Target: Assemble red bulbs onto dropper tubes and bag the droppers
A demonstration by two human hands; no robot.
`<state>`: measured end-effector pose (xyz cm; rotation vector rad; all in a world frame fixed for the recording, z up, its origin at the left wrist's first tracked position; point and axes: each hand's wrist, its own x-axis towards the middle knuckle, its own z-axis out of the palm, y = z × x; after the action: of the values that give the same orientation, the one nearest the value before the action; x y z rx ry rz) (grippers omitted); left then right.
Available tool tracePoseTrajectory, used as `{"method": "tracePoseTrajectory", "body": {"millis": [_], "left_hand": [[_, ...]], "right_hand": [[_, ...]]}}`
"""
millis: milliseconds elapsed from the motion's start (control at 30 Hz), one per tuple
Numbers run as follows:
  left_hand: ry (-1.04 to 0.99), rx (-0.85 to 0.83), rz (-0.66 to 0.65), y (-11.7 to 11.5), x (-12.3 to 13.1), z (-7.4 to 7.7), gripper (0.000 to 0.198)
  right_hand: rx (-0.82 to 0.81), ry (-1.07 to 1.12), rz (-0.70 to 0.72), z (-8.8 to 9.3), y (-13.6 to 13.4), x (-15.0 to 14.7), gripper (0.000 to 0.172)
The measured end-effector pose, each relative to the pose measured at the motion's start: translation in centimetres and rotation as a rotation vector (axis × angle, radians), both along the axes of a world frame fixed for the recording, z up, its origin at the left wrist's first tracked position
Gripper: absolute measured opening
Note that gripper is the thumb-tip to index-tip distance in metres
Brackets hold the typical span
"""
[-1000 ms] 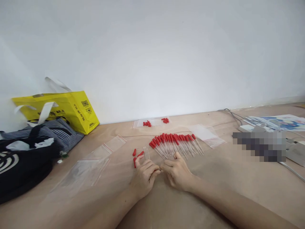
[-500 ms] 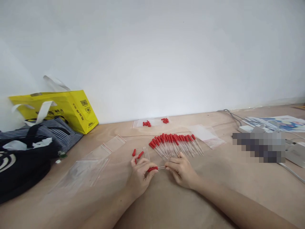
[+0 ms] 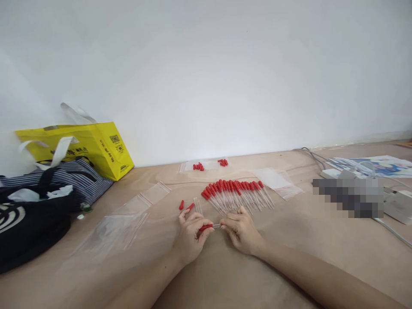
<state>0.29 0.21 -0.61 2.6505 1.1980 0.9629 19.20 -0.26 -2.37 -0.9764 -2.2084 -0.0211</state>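
Note:
My left hand (image 3: 190,236) pinches the red rubber bulb (image 3: 206,227) of a dropper, fingers curled round it. My right hand (image 3: 240,231) pinches the clear glass tube (image 3: 216,225) of that same dropper at its other end. Both hands rest low over the tan tabletop (image 3: 289,240). Just beyond them lies a row of several finished droppers with red bulbs (image 3: 236,193). Loose red bulbs (image 3: 182,205) and a bare clear tube (image 3: 197,206) lie left of the row.
Clear zip bags (image 3: 128,214) lie at left, another (image 3: 278,180) at right, and one with red bulbs (image 3: 209,164) by the white wall. A yellow bag (image 3: 93,148) and dark striped bags (image 3: 41,197) stand far left. Cables, a power strip and papers (image 3: 376,165) are at right.
One second ago my hands were close together with the dropper hidden. They drew slightly apart, so the red bulb and tube now show between them.

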Motion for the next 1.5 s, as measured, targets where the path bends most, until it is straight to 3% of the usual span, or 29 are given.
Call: {"method": "tracePoseTrajectory", "body": {"millis": [200, 367, 467, 633, 733, 900, 1133, 1267, 1500], "left_hand": [[0.045, 0.013, 0.009, 0.3, -0.3, 0.6, 0.011], [0.053, 0.081, 0.068, 0.5, -0.9, 0.7, 0.012], [0.009, 0.105, 0.206, 0.8, -1.7, 0.6, 0.032], [-0.003, 0.018, 0.416, 1.1, -3.2, 0.4, 0.03], [0.051, -0.077, 0.459, 1.0, -3.6, 0.5, 0.037], [0.096, -0.217, 0.482, 0.9, -3.7, 0.7, 0.05], [0.095, -0.28, 0.513, 1.4, -3.9, 0.5, 0.049], [0.053, -0.232, 0.513, 2.0, -4.0, 0.0, 0.037], [0.088, -0.097, 0.686, 3.2, -3.0, -0.3, 0.022]], "right_hand": [[-0.034, -0.092, 0.087, 1.2, 0.4, 0.7, 0.019], [-0.022, -0.15, 0.019, 1.4, 0.2, 0.9, 0.021], [-0.11, -0.098, -0.121, 1.1, 0.7, 0.5, 0.018], [-0.312, -0.062, -0.476, 1.7, 3.1, -1.1, 0.017], [-0.345, -0.088, -0.601, 2.2, 4.8, -2.4, 0.018], [-0.343, -0.105, -0.688, 2.2, 6.6, -3.6, 0.02], [-0.307, -0.128, -0.697, 2.5, 6.5, -3.7, 0.022], [-0.239, -0.115, -0.607, 2.8, 5.9, -4.0, 0.021], [-0.292, -0.212, -0.479, 3.0, 5.2, -6.8, 0.023]]}}
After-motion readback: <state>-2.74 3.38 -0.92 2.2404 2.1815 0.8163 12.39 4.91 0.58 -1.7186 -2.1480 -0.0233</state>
